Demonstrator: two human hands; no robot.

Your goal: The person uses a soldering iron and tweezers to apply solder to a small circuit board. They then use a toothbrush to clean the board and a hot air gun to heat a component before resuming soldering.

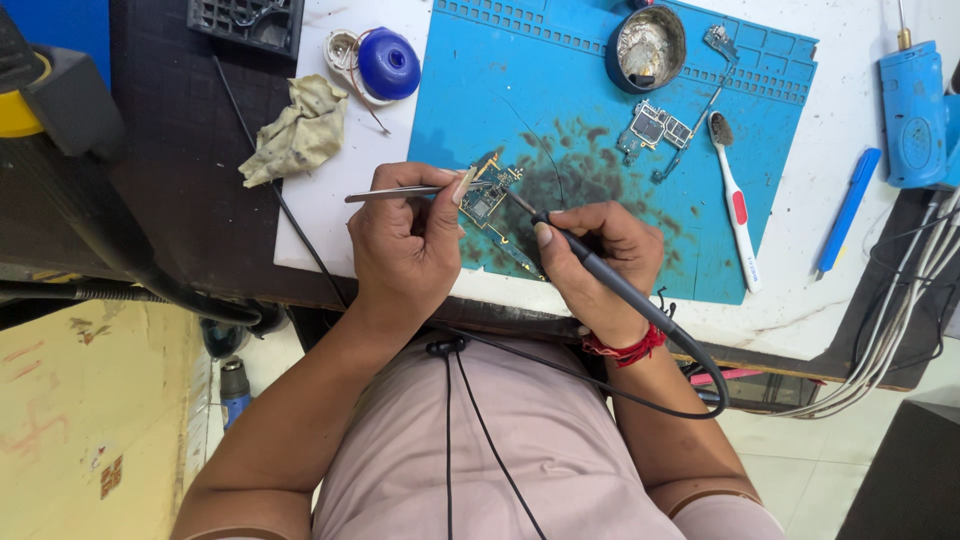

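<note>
- Spreading over the white table top [330, 215] lies a blue work mat [600, 90], ridged along its far edge and blotched with dark brown stains at the middle; its top edge is cut off by the frame
- hiding part of the mat's near edge, the left hand [405, 245] is closed in a pinch on slim metal tweezers [400, 193], thumb and forefinger pressed to the flat shaft; the tweezer tips are hard to make out against the board
- curled shut around a dark soldering iron [600, 270], the right hand [600, 255] has a red thread band [625, 350] on its wrist; the iron's black cord loops down below the table edge
- a small green circuit board [490, 200] with gold traces lies on the stained mat between the two hands; the iron's thin tip touches it; its near end is partly covered by the fingers
- a crumpled beige cloth [300, 130] sits left of the mat
- a white toothbrush [735, 200] with a red grip lies on the mat's right side, bristles dirty
- a round dark tin [645, 45] holds dull grey residue
- a second bare board [655, 128] lies just below the tin
- a blue glue gun [915, 110] is cut off at the right edge
</note>
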